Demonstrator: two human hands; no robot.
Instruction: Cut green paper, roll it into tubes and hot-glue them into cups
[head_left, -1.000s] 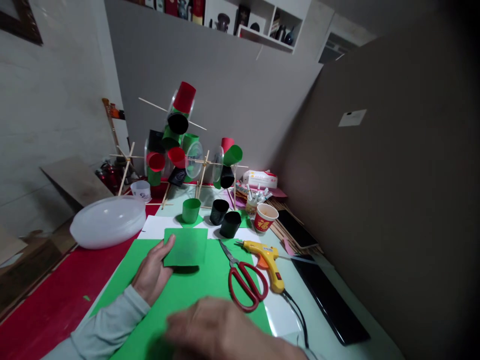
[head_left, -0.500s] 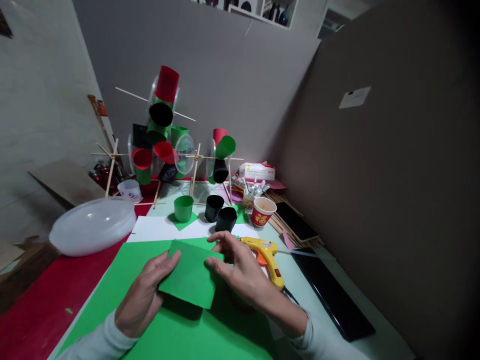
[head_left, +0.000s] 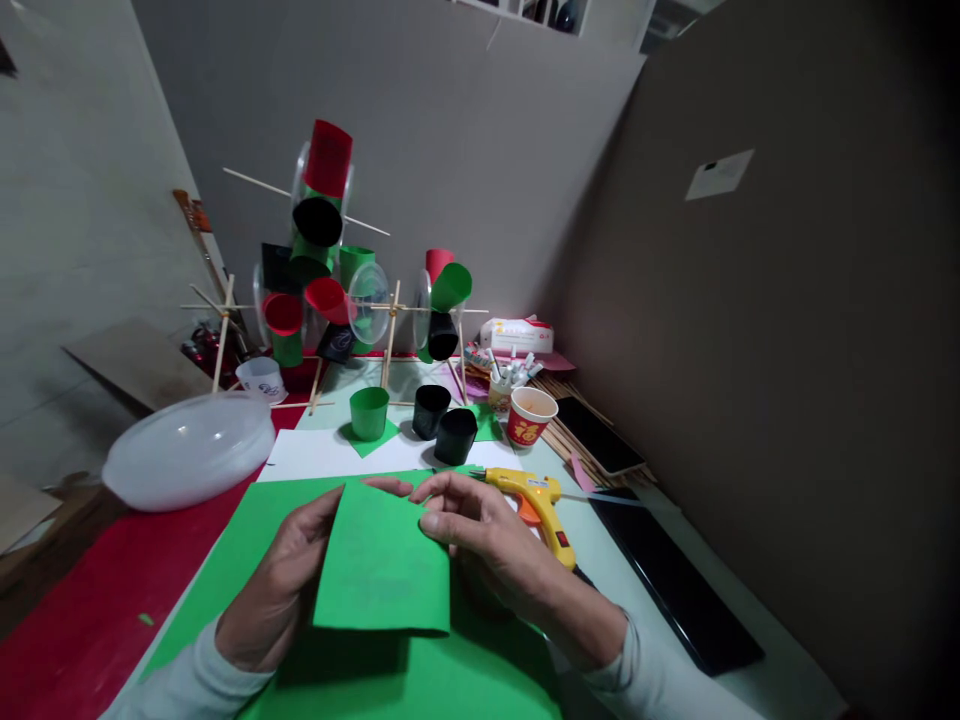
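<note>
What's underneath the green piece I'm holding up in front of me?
The large green sheet lies beneath the green piece, showing past its lower edge, where a dark shadow falls. Whatever the piece itself covers can't be seen.

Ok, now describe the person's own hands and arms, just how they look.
The left hand and right hand are bare; nothing worn on either shows. The left sleeve and right sleeve are long, pale grey and softly creased, with no visible markings.

craft corner with glue gun
</note>
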